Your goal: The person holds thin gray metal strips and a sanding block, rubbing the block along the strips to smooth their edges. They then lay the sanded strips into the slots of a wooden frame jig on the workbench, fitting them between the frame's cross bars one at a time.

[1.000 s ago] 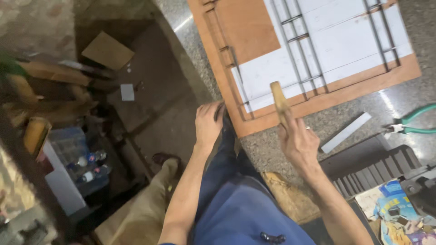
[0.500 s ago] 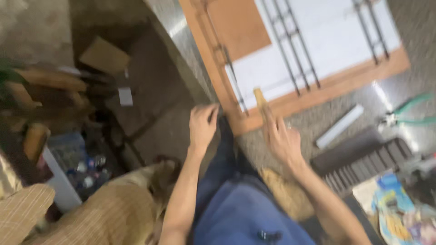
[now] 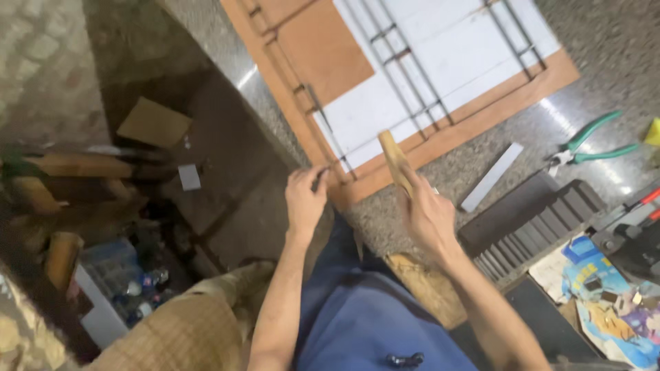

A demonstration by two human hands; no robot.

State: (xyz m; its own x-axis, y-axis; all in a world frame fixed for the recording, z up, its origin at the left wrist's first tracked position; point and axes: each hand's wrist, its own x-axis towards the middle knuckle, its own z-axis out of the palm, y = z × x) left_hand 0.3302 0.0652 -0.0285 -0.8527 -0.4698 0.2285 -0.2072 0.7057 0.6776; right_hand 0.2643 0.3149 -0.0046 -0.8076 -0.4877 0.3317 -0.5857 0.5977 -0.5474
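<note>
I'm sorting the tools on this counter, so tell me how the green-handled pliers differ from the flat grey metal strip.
The green-handled pliers have two curved green grips that spread apart; the flat grey metal strip is one straight, plain bar. The pliers lie further from the right hand; the strip lies just beside it. Both rest flat on the speckled stone counter, untouched by either hand.

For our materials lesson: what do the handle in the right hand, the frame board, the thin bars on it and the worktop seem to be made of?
Handle in the right hand: pale bare wood, probably, matte.
Frame board: orange-brown wood or fibreboard, flat and dull.
Thin bars: dark grey metal, likely.
Worktop: speckled polished stone, perhaps granite, showing glare.
</note>
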